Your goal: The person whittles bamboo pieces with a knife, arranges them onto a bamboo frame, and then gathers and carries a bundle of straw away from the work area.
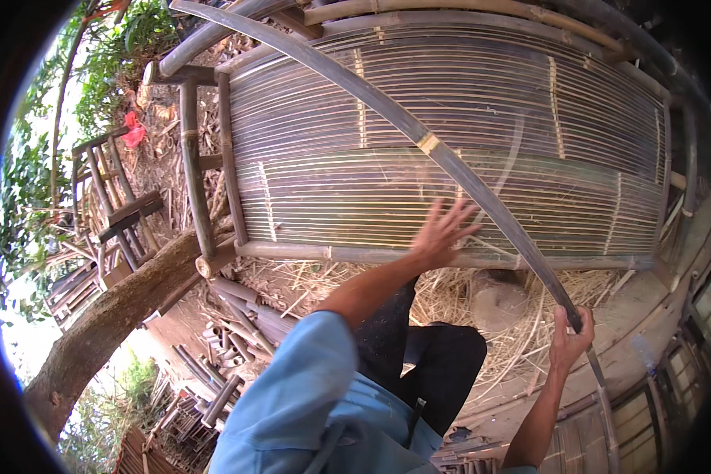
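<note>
A long dark bamboo strip with a pale node band slants across the view, from the far left down to the lower right. My right hand is closed around it near its lower part, thumb on one side. My left hand is spread open and slightly blurred, left of the strip. It is over the near edge of a bamboo bench; whether it touches is unclear. The bench top is split into many narrow slats, with light bands across them, inside a round-pole frame.
Straw-like shavings and a round wooden block lie below the bench's near side. A thick log slants at the left, close to cut bamboo pieces. Farther left stands a small bamboo chair, with a red bag beyond it.
</note>
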`<state>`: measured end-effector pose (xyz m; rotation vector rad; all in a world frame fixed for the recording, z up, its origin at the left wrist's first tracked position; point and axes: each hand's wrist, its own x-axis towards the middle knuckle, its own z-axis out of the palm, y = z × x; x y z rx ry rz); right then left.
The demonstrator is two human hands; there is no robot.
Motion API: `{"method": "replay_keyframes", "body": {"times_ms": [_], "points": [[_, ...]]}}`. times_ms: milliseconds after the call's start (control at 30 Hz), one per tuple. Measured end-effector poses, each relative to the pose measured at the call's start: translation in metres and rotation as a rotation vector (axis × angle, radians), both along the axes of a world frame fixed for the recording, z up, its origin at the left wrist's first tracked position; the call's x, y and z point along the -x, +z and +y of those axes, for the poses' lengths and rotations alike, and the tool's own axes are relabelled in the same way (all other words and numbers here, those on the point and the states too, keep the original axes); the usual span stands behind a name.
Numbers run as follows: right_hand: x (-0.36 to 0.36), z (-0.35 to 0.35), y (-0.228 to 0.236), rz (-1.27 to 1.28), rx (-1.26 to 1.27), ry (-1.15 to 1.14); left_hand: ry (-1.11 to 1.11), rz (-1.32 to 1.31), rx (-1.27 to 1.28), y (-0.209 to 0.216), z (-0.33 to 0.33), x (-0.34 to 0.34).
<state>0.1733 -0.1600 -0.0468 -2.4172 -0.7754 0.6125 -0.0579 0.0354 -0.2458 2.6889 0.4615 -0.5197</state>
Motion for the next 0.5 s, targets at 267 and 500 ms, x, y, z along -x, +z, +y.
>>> {"method": "replay_keyframes", "body": {"times_ms": [267, 500], "points": [[-0.019, 0.06, -0.013, 0.04, -0.087, 0.096, 1.098, 0.99, 0.719, 0.048, -0.066, 0.347], [-0.035, 0.078, -0.023, -0.03, -0.046, 0.298, 0.662, 0.932, 0.64, 0.105, -0.143, 0.374]]}}
